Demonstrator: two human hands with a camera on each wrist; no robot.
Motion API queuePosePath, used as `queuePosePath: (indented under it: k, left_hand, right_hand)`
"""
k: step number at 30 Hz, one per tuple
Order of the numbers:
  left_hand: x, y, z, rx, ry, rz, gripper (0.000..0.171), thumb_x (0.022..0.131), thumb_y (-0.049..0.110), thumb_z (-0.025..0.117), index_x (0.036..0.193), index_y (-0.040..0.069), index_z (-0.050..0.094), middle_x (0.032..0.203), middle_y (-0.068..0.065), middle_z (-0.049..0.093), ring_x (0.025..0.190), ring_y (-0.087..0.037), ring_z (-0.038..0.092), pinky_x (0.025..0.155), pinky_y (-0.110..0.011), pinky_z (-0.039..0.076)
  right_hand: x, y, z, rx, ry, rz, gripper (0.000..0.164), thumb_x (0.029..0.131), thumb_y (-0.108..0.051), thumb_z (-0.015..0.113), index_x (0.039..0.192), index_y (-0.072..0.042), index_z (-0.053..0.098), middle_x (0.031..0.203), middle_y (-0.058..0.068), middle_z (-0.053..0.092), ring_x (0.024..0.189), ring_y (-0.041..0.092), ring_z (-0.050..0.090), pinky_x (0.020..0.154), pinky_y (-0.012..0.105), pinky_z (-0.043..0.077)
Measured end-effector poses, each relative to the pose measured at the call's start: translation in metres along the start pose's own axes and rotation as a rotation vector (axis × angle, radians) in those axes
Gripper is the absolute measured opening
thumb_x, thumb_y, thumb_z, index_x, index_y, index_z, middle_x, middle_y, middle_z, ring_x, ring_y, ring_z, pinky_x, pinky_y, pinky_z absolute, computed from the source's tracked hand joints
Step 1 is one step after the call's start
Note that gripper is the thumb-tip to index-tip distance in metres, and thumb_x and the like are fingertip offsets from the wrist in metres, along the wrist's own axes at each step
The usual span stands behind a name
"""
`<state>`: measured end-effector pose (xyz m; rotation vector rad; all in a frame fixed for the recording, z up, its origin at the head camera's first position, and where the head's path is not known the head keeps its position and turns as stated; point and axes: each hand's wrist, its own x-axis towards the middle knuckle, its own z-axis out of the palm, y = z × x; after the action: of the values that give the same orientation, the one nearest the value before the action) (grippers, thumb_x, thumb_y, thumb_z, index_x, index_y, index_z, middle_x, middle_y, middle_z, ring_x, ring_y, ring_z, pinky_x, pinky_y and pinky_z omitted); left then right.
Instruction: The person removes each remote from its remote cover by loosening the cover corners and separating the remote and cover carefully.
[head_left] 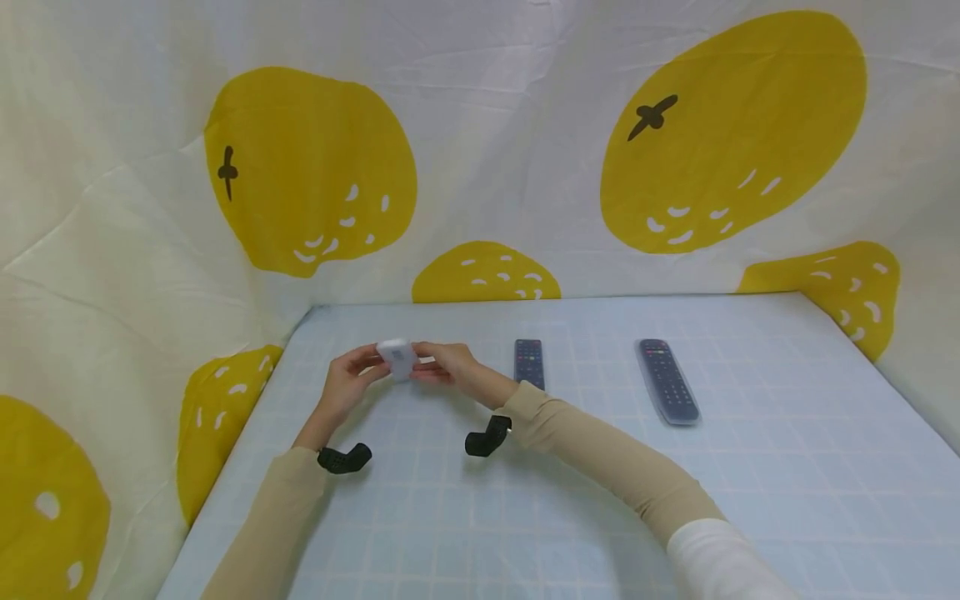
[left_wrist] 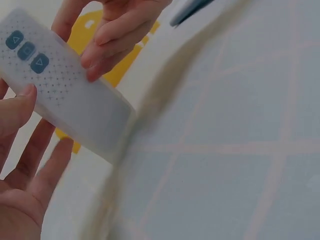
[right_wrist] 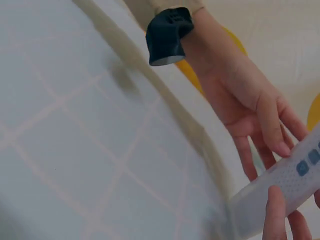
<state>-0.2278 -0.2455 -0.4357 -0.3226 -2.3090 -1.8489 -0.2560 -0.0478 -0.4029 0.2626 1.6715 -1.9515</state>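
Between the two hands, above the left part of the table, a small white remote control (head_left: 398, 358) is held up. Three dark blue buttons with arrow and square marks show on its face in the left wrist view, where the remote (left_wrist: 75, 95) tilts across the upper left. My left hand (head_left: 348, 383) grips one long side, thumb on the face near the buttons. From the other side my right hand (head_left: 450, 367) pinches the opposite edge. In the right wrist view the remote (right_wrist: 280, 192) sits at the lower right, fingers of both hands along its edges.
A dark remote control (head_left: 528, 362) lies behind the right forearm, partly hidden by it. Farther right is a larger dark remote (head_left: 667, 382) in a clear cover. The table (head_left: 420, 517) has a pale blue checked cloth; a fruit-print curtain (head_left: 495, 150) hangs behind and left.
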Motion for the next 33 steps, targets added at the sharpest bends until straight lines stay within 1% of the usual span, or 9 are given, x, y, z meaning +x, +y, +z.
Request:
queuePosePath:
  k: [2,5,8,12,15,18,22,26,33]
  left_hand:
    - [0.000,-0.008,-0.003,-0.042,-0.017,-0.013,0.029,0.085,-0.004,0.067,0.113,-0.012,0.062,0.095,0.023,0.066,0.093,0.004,0.062,0.079,-0.013,0.053]
    - [-0.003,-0.006,-0.005,-0.082,-0.055,-0.086,0.031,0.088,-0.003,0.064,0.118,-0.009,0.060,0.098,0.020,0.066,0.096,0.004,0.062,0.079,-0.016,0.054]
    - [-0.005,-0.001,-0.006,-0.070,-0.103,-0.180,0.039,0.090,0.001,0.063,0.126,-0.012,0.055,0.104,0.011,0.066,0.093,0.002,0.064,0.080,-0.018,0.055]
    - [-0.008,0.006,-0.007,-0.009,-0.183,-0.311,0.048,0.093,0.012,0.062,0.132,-0.013,0.047,0.120,-0.013,0.062,0.090,-0.001,0.065,0.084,-0.022,0.055]
    - [-0.009,0.009,-0.008,-0.023,-0.222,-0.403,0.054,0.096,0.019,0.058,0.139,-0.010,0.041,0.132,-0.022,0.054,0.091,-0.002,0.066,0.086,-0.023,0.055]
    - [-0.009,0.009,-0.010,-0.083,-0.228,-0.466,0.058,0.097,0.018,0.057,0.143,-0.008,0.034,0.128,-0.018,0.057,0.089,-0.003,0.067,0.085,-0.022,0.055]
    - [-0.010,0.008,-0.014,-0.119,-0.256,-0.468,0.058,0.097,0.015,0.056,0.144,-0.009,0.033,0.119,-0.008,0.062,0.090,-0.003,0.067,0.084,-0.022,0.055]
    - [-0.010,0.006,-0.017,-0.124,-0.286,-0.430,0.052,0.098,0.010,0.053,0.143,-0.008,0.035,0.123,-0.003,0.060,0.092,-0.004,0.067,0.085,-0.022,0.055]
    - [-0.007,0.005,-0.017,-0.195,-0.240,-0.477,0.046,0.102,0.011,0.041,0.144,-0.006,0.035,0.133,-0.007,0.052,0.092,-0.002,0.065,0.081,-0.020,0.055]
  right_hand:
    - [0.004,0.002,0.000,0.035,-0.001,0.015,0.041,0.088,-0.025,0.070,0.121,-0.002,0.064,0.115,0.020,0.068,0.074,0.017,0.072,0.065,0.023,0.057]
    - [0.001,0.002,0.000,0.062,-0.021,0.025,0.041,0.087,-0.024,0.071,0.122,-0.003,0.063,0.118,0.019,0.067,0.074,0.016,0.072,0.064,0.021,0.057]
    - [-0.004,0.002,-0.003,0.065,-0.071,0.012,0.039,0.089,-0.023,0.069,0.122,-0.004,0.063,0.122,0.017,0.065,0.085,0.016,0.072,0.078,0.024,0.057]
    - [-0.012,0.002,-0.008,0.052,-0.157,-0.011,0.036,0.093,-0.022,0.063,0.124,-0.004,0.061,0.129,0.015,0.060,0.098,0.016,0.069,0.101,0.032,0.048]
    - [-0.013,0.002,-0.011,0.074,-0.192,-0.005,0.035,0.094,-0.020,0.061,0.125,-0.003,0.060,0.131,0.014,0.058,0.102,0.016,0.067,0.106,0.034,0.044]
    - [-0.012,0.004,-0.010,0.105,-0.192,0.014,0.034,0.094,-0.017,0.062,0.124,-0.002,0.061,0.128,0.014,0.060,0.103,0.017,0.068,0.103,0.032,0.046]
    - [-0.011,0.004,-0.007,0.122,-0.161,0.038,0.031,0.093,-0.014,0.062,0.122,-0.001,0.062,0.123,0.016,0.062,0.099,0.017,0.069,0.096,0.027,0.051]
    - [-0.011,0.004,-0.004,0.108,-0.125,0.053,0.029,0.091,-0.008,0.064,0.119,0.002,0.063,0.119,0.017,0.063,0.092,0.016,0.070,0.091,0.025,0.053]
    - [-0.006,0.003,0.006,0.064,-0.030,0.046,0.031,0.083,-0.001,0.071,0.113,0.007,0.066,0.101,0.017,0.072,0.061,0.012,0.068,0.063,0.021,0.057]
